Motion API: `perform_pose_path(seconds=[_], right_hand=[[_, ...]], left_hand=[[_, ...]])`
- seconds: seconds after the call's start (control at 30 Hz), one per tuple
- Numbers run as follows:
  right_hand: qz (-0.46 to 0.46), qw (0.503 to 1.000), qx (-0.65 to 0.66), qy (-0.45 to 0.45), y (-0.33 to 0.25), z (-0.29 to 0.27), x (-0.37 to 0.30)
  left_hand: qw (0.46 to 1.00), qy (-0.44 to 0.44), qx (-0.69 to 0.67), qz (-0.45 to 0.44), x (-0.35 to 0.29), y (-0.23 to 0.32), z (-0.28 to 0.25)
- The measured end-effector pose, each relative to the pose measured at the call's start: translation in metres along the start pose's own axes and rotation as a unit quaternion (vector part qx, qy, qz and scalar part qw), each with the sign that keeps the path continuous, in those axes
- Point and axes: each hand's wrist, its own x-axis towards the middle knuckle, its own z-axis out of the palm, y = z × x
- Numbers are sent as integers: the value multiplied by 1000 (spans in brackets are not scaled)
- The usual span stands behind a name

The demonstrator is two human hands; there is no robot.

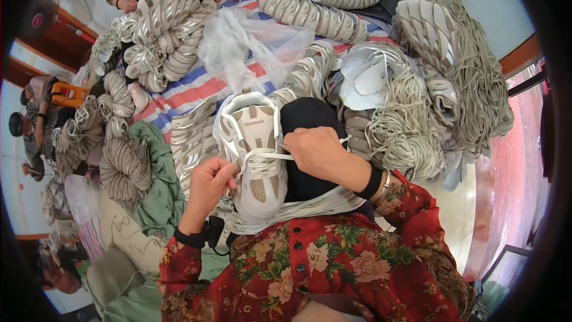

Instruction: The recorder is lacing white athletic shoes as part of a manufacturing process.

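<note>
The fingers [290,142] of the right hand [319,154] pinch a white lace [271,154]; the left hand's [208,188] press together at the edge of the shoe [264,188], their hold unclear. Off-white with tan mesh panels, it lies toe toward the person, beside a black-clad knee [310,182].

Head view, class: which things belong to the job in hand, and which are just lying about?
Job in hand:
shoe
pale lace
left hand, beside the shoe
right hand, gripping the lace
shoe bundles, probably the same work

Lying about:
clear plastic
green cloth
striped sheet
</note>
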Motion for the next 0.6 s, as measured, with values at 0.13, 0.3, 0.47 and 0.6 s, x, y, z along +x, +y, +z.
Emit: perform_pose_path(seconds=[0.13,0.3,0.47,0.6], right_hand=[[19,1000,2,-18,-4,2,5],[-32,998,-40,-41,-4,0,0],[-284,932,154,166,-83,-64,-1],[-397,857,290,155,-115,-102,-25]], left_hand=[[980,8,157,125,3,-3,3],[976,25,160,145,4,9,13],[982,36,144,119,6,5,7],[989,4,109,99,12,8,11]])
